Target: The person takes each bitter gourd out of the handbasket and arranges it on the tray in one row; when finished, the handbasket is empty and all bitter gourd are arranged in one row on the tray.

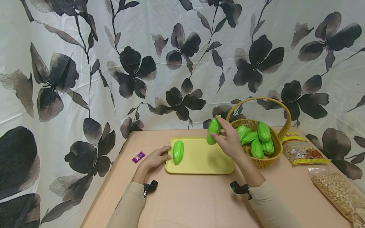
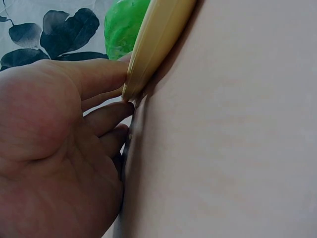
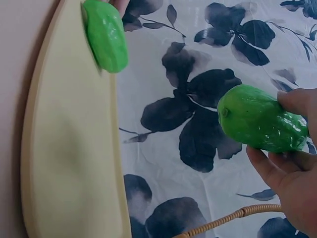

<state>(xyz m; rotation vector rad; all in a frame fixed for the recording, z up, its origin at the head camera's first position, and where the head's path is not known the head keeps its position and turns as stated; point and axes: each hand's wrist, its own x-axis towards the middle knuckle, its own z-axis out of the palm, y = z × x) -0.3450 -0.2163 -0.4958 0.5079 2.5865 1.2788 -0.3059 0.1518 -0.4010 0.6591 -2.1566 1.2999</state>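
My right hand (image 1: 230, 139) holds a glossy green papaya-shaped fruit (image 1: 214, 130) above the right part of a yellow tray (image 1: 196, 171). In the right wrist view the thumb and fingers grip this fruit (image 3: 255, 119) from opposite sides, its blunt end showing. Another green fruit (image 1: 178, 152) lies lengthwise near the tray's left end. My left hand (image 1: 154, 158) rests at the tray's left rim, thumb and forefinger touching it. Close up, the left wrist view shows the loosely bent fingers beside the tray edge (image 2: 156, 44).
Right of the tray, a wicker basket (image 1: 261, 163) with a tall handle holds several more green fruits (image 1: 257, 148). Beyond it lie a yellow-labelled food bag (image 1: 305, 150) and a clear bag of pale kernels (image 1: 335, 190). A small purple packet (image 1: 138, 157) lies left of the tray.
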